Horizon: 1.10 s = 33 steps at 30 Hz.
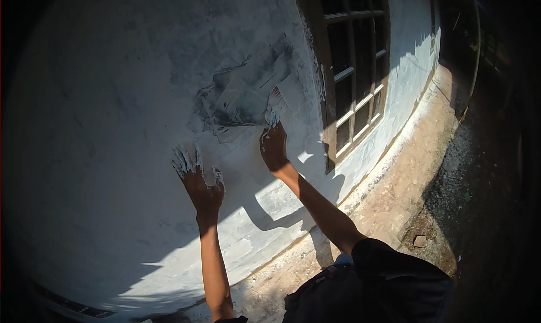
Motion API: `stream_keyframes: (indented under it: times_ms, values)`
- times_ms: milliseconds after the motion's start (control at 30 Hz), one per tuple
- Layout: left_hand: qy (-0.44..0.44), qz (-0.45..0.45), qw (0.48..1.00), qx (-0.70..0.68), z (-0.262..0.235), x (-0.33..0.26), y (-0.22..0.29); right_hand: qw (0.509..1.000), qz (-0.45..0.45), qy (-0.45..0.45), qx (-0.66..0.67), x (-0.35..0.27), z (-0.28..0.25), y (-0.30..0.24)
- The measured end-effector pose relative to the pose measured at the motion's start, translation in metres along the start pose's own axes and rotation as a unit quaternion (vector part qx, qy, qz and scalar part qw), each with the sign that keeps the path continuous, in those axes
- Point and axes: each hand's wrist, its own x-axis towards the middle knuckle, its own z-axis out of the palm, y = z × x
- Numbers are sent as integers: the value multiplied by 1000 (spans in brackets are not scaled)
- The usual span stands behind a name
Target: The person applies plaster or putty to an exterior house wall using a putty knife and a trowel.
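My left hand is raised at the pale wall, its fingers apart and coated in white putty. Whether its fingertips touch the surface I cannot tell. To its right, my right hand is closed on a flat putty-smeared scraper, partly hidden by the fingers and hard to make out. That piece lies against the wall at the lower right edge of a damp grey putty patch. Ridges and streaks mark the patch, and its outline is ragged.
A window with a wooden frame and small panes stands right of the patch. Along the wall's foot runs a sunlit concrete ledge, with dark gravelly ground beyond it. A broken stone lies low on the right. Shade covers much of the wall.
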Motion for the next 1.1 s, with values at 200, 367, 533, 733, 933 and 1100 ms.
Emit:
stream_keyframes:
  times_ms: [200, 367, 533, 733, 933, 1100]
  values:
    - [-27, -26, 998, -45, 7, -15, -19, 925, -166, -118, -320, -97, 21, 23]
    - [6, 32, 999, 2, 2, 11, 14, 834, -397, -49, -379, 0, -64, 26]
    - [-13, 15, 1000, 11, -4, 6, 4, 992, -104, 44, -49, 78, -29, -35]
    - [-17, 9, 999, 46, 9, 7, -12, 902, -258, -82, -336, -16, 44, -36]
    - [5, 0, 1000, 31, 8, 6, -23, 981, -97, -145, -86, -67, 30, -33]
    - [50, 33, 998, 20, 2, 14, -15, 952, -224, -118, -171, 39, -2, -49]
